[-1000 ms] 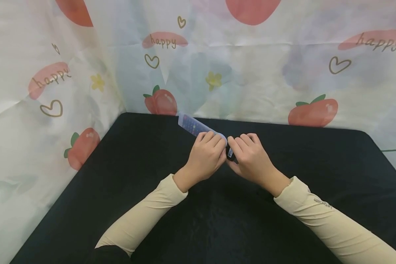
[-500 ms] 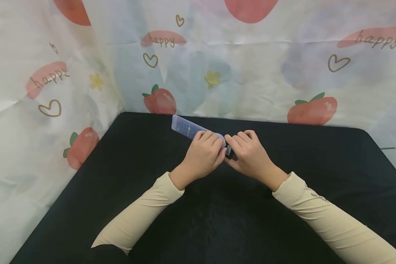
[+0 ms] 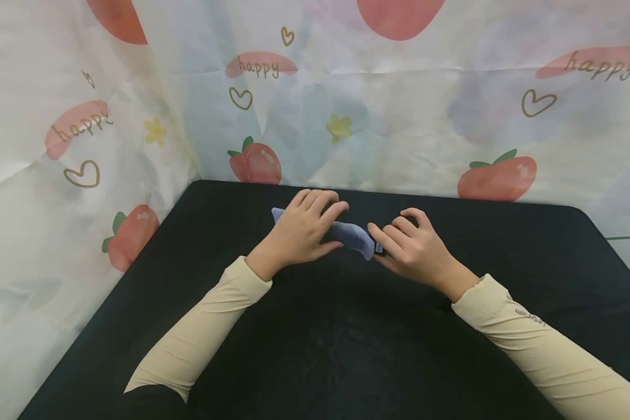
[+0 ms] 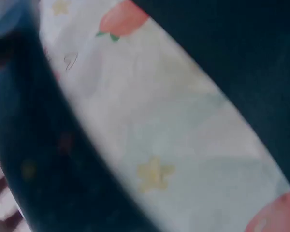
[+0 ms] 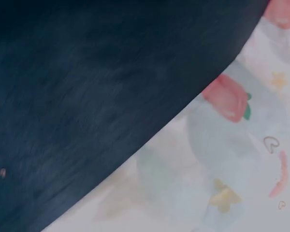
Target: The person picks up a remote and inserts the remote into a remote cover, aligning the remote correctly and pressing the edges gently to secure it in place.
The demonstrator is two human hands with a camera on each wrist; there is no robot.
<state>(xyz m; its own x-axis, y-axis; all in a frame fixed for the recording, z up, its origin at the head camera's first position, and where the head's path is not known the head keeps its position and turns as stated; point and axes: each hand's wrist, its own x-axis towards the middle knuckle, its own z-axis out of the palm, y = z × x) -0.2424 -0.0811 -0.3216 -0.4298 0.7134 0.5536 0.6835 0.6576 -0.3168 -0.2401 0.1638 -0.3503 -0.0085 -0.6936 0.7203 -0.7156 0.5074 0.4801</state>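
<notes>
In the head view a remote control (image 3: 380, 247) in a bluish, see-through sleeve (image 3: 353, 236) is held above the black table. Its black end with a small white label sticks out on the right, where my right hand (image 3: 412, 248) pinches it. My left hand (image 3: 296, 228) lies over the middle of the sleeve, thumb and index finger spread apart on either side. The sleeve's far left corner shows beyond that hand. Close up and blurred, the dark remote with faint coloured buttons fills the left of the left wrist view. No hand shows in the right wrist view.
A black cloth covers the table (image 3: 346, 338). Behind it and to the left hang pale curtains (image 3: 415, 134) printed with fruit, hearts and the word happy; the table's far edge lies close to the back curtain.
My left hand has shifted left along the sleeve and its thumb and fingers have spread. The right hand has moved slightly right with the black end, and the sleeve's right part is now uncovered.
</notes>
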